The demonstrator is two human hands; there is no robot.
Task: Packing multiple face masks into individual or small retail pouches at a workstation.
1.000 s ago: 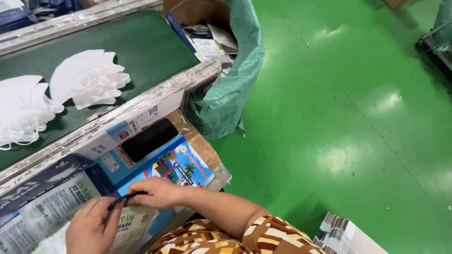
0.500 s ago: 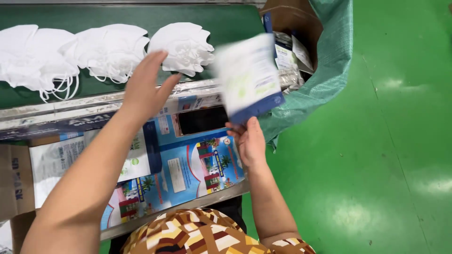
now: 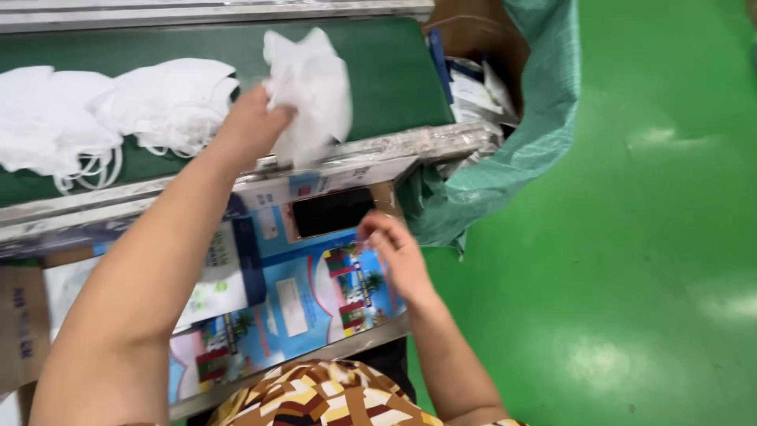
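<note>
My left hand (image 3: 251, 125) reaches over the green conveyor belt (image 3: 386, 71) and grips a stack of white face masks (image 3: 311, 87), lifted off the belt and blurred by motion. Two more piles of white masks (image 3: 169, 99) lie on the belt to its left. My right hand (image 3: 394, 252) hovers with nothing in it, fingers loosely curled and apart, above a stack of blue printed packaging sleeves (image 3: 315, 292) on the shelf below the belt's metal edge.
A cardboard box lined with a green woven bag (image 3: 536, 150) stands at the belt's right end, holding discarded packets. A brown carton (image 3: 20, 323) is at the left. Shiny green floor (image 3: 631, 276) lies to the right. My patterned sleeve shows at the bottom.
The printed packet held up in my right hand is gone and that hand has dropped over the sleeves. My left hand has closed on a mask stack and lifted it.
</note>
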